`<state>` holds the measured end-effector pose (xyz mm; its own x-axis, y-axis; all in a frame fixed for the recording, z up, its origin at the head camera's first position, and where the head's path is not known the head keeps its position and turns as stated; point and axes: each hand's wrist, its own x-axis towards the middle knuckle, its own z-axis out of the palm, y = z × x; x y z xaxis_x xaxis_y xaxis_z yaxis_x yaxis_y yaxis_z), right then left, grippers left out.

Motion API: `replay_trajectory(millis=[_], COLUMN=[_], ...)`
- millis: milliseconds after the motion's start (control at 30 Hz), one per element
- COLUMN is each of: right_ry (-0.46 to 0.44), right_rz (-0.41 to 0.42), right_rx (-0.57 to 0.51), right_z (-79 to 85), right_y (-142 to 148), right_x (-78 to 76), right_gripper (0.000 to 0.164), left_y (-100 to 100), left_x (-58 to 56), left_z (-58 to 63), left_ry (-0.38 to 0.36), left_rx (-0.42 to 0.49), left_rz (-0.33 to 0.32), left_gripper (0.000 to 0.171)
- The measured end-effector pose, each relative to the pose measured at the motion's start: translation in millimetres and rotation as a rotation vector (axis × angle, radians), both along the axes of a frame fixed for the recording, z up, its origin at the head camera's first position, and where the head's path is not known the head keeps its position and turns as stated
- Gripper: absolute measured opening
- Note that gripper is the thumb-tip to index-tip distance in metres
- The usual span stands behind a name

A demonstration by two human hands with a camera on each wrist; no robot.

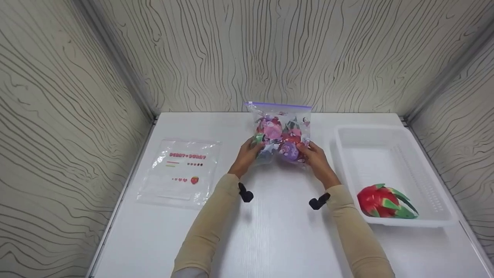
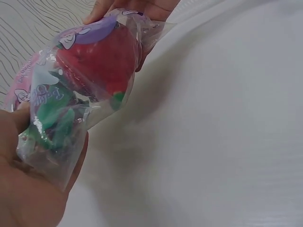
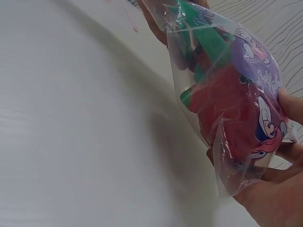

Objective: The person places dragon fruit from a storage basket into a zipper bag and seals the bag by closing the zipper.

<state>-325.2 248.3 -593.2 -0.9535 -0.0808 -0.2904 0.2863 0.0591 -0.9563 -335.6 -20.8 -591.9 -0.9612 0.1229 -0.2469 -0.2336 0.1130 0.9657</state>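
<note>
A clear zip bag [image 1: 273,133] with a purple zip strip and printed cartoon figures is held up at the far middle of the table. Inside it are red and green dragon fruits [image 2: 102,59], partly hidden by the print. My left hand [image 1: 247,154] grips the bag's lower left corner, thumb on the front and fingers behind. On the other side my right hand [image 1: 316,160] grips the lower right corner the same way. In the right wrist view the bag's bottom corner [image 3: 232,165] hangs between thumb and fingers.
A white plastic basket [image 1: 432,173] stands at the right, with one red dragon fruit [image 1: 382,200] in its near end. Flat on the left of the white table [image 1: 266,239] lies another clear bag [image 1: 179,170] with red print. A patterned wall [image 1: 270,50] rises behind the table.
</note>
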Motion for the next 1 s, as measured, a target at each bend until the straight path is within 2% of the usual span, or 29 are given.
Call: replay_trajectory(millis=[167, 367, 600, 733, 1000], right_ry=[-0.001, 0.005, 0.002, -0.001, -0.016], right_rz=[-0.024, -0.034, -0.058, -0.055, -0.07], right_rx=[0.009, 0.006, 0.008, 0.017, 0.037], right_z=[-2.1, -3.3, -6.0, -8.3, -10.6], right_y=[-0.6, 0.2, -0.5, -2.3, -5.4], right_x=[-3.2, -5.7, -8.1, -8.5, -10.8], right_gripper=[0.078, 0.076, 0.068, 0.066, 0.075], left_y=[2.6, 4.4, 4.8, 2.6, 0.3], left_x=[-3.9, -6.6, -10.1, -10.7, -9.4], left_z=[-0.7, 0.5, -0.5, -5.1, -5.9], left_ry=[0.013, -0.032, -0.098, -0.128, -0.164], left_rx=[-0.03, -0.033, 0.069, 0.047, 0.029], left_rz=[0.004, 0.009, -0.002, -0.004, -0.009], left_gripper=[0.074, 0.075, 0.076, 0.077, 0.081])
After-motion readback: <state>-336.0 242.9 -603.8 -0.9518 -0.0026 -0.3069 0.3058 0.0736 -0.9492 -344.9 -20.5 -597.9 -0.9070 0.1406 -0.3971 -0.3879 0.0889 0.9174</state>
